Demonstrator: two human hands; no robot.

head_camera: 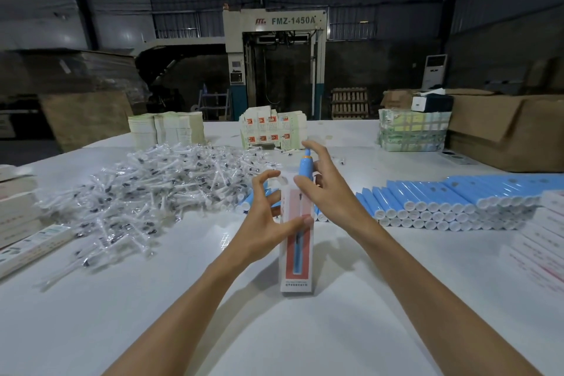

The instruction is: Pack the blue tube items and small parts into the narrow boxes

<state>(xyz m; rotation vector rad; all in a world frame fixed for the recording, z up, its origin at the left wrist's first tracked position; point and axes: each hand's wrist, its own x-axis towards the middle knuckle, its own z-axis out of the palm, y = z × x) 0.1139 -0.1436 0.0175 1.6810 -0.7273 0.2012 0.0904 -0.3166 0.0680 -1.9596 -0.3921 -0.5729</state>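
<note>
A narrow white and red box (297, 256) stands upright on the white table (274, 330). My left hand (268, 220) grips it near the top, thumb across its front. A blue tube item (305, 166) with an orange collar sticks out of the box's open top. My right hand (323, 189) pinches this tube between thumb and fingers. A big heap of small parts in clear wrappers (152, 192) lies to the left. Stacked blue tubes (451, 204) lie in rows to the right.
Flat box blanks (268, 128) and paper stacks (166, 128) stand at the table's far side. Taped bundles (412, 131) and brown cartons (512, 131) sit at the back right. Packed boxes lie at the left edge (18, 214) and right edge (543, 244).
</note>
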